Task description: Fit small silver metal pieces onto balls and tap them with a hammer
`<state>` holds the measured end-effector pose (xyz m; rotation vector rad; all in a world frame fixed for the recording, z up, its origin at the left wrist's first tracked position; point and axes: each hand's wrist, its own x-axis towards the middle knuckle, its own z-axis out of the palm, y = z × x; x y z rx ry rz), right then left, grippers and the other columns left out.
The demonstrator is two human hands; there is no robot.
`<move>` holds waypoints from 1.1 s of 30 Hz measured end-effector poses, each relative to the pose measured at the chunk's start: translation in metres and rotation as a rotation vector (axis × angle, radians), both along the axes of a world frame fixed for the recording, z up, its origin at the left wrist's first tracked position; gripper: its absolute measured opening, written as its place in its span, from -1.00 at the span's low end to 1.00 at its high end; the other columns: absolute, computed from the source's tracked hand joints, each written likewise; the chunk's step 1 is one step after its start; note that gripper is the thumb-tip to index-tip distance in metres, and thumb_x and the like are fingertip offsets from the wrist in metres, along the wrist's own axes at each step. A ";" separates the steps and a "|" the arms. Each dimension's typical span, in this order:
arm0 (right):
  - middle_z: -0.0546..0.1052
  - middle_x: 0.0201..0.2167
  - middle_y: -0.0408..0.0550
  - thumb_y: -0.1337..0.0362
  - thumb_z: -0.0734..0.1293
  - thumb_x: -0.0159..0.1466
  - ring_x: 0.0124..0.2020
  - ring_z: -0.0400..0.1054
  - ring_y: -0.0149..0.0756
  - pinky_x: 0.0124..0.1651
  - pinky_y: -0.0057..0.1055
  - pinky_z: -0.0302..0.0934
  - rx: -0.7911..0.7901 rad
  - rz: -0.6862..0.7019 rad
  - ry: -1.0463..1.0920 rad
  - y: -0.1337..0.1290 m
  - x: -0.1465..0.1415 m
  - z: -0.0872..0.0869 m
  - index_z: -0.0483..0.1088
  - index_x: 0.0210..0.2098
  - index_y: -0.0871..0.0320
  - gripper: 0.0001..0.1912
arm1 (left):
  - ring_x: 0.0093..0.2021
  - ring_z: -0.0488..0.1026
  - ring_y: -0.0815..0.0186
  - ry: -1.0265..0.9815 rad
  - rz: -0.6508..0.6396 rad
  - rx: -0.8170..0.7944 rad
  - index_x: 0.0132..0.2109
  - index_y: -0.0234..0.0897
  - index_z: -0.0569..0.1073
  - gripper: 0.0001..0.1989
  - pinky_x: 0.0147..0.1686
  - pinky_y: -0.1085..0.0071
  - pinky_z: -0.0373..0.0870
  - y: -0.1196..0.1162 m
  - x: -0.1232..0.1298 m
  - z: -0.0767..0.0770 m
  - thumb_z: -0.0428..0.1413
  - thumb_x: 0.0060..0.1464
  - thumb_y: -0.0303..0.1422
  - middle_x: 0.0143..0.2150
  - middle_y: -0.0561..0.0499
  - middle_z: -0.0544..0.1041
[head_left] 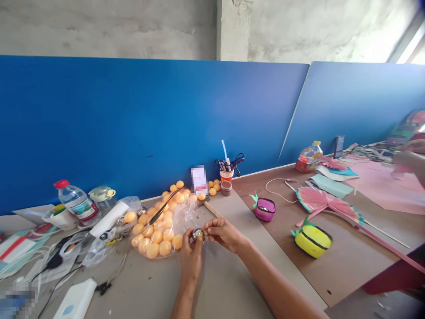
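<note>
A shiny silver ball (198, 233) with dark and light reflections sits between the thumb and fingers of my left hand (191, 259), held low over the grey table. Close against its right side, my right hand (225, 235) has its thumb and fingertips pinched together. Whatever lies in that pinch is too small to make out. Just left of my hands rests a clear plastic bag of orange balls (158, 239). Behind my right fingers lies a hammer with a wooden handle (212, 209).
Bottles (78, 201) and tangled cables stand at the left, near a white box (75, 301). A pen cup (226, 170) is at the back. To the right are purple (264, 209) and yellow (314, 241) pineapple-shaped pieces and a pink paper fan (327, 201). Another person's hand (410, 157) shows far right.
</note>
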<state>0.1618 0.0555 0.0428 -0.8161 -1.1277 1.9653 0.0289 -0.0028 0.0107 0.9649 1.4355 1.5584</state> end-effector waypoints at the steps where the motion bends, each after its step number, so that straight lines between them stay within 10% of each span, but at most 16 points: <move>1: 0.47 -0.55 -0.17 0.26 0.47 -0.11 -0.62 0.20 -0.52 -0.47 -0.47 0.01 0.006 -0.006 -0.018 0.000 -0.001 0.000 0.43 -0.45 0.20 -0.76 | -0.22 0.56 0.18 0.007 -0.004 -0.002 -0.08 -0.23 0.39 -0.53 -0.13 0.22 0.47 0.000 0.000 0.000 0.19 -0.07 -0.05 -0.17 -0.09 0.57; 33: 0.41 -0.63 -0.22 0.24 0.45 -0.07 -0.59 0.26 -0.47 -0.43 -0.46 0.13 0.015 -0.046 -0.150 -0.003 -0.008 -0.007 0.34 -0.52 0.19 -0.78 | -0.13 0.54 0.16 0.114 -0.017 0.007 -0.04 -0.24 0.44 -0.53 -0.11 0.27 0.45 0.000 -0.004 -0.014 0.21 -0.05 -0.07 -0.11 -0.12 0.59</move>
